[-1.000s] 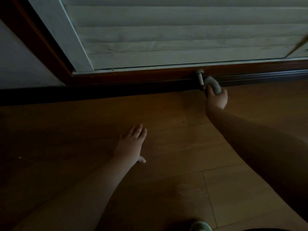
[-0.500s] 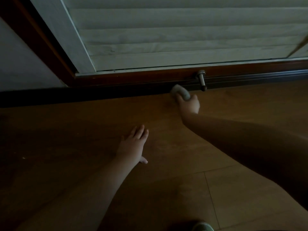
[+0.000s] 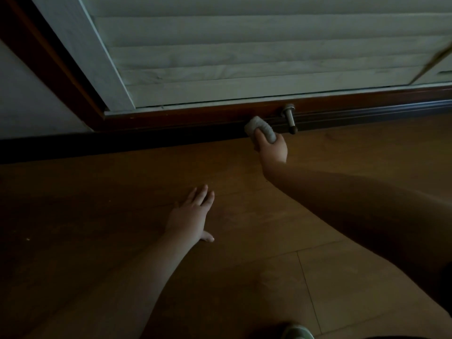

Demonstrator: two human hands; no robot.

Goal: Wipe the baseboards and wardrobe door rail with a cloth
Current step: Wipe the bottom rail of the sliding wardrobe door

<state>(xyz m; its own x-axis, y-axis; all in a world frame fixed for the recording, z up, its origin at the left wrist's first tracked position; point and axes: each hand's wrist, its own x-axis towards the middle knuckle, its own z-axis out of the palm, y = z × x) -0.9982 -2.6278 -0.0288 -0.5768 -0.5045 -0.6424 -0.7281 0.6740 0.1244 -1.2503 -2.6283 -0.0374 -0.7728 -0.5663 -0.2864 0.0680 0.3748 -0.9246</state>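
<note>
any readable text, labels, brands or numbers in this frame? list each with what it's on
None: no words, labels, brands or numbers can be read in this frame.
The louvred door, the rail, the door stop, the cloth in the right hand and the floor all look unmarked.
A small pale mark on the door at the far right is too small and dim to tell.

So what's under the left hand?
Only wooden floor shows around the left hand, which rests flat on it. The patch beneath the palm is covered.
</note>
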